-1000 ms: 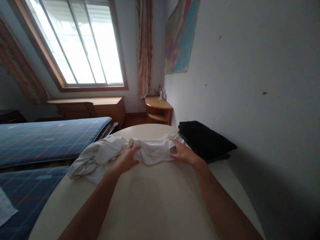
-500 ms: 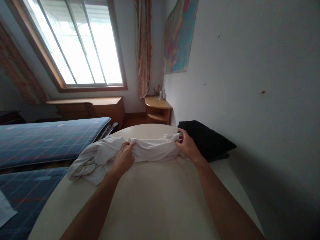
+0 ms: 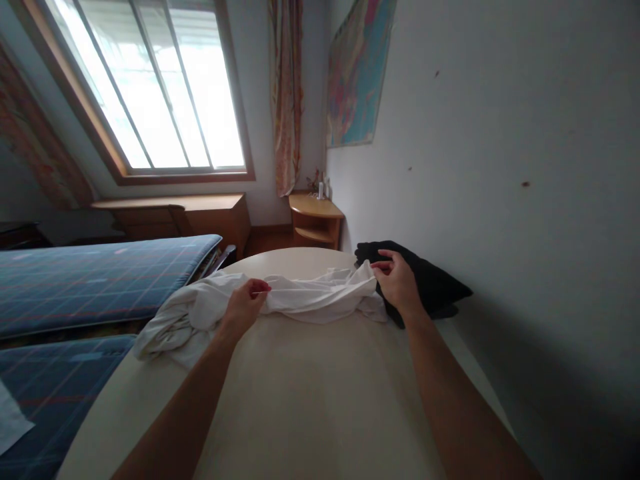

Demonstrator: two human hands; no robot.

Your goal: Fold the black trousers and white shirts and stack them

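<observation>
A crumpled white cloth (image 3: 320,297), perhaps a garment, lies across the far part of a pale round table (image 3: 310,400). My left hand (image 3: 245,305) pinches its near edge left of the middle, between thumb and fingers. At the cloth's right end, my right hand (image 3: 397,283) holds a corner in a pinch, lifted a little into a peak. The cloth's left part is bunched in folds near the table's left edge. Behind my right hand rests a folded black cloth item (image 3: 440,287), partly covered by that hand.
Blue plaid mattresses (image 3: 100,280) lie to the left, with a white sheet-like piece (image 3: 13,417) on the nearer one. A wooden corner shelf (image 3: 317,207) and a desk (image 3: 215,210) stand beyond the table. The wall (image 3: 500,133) runs close along the right.
My right hand has moved right, drawing the cloth's right end toward the black item and raising its corner. My left hand has shifted slightly left and its fingers have closed tighter on the edge.
</observation>
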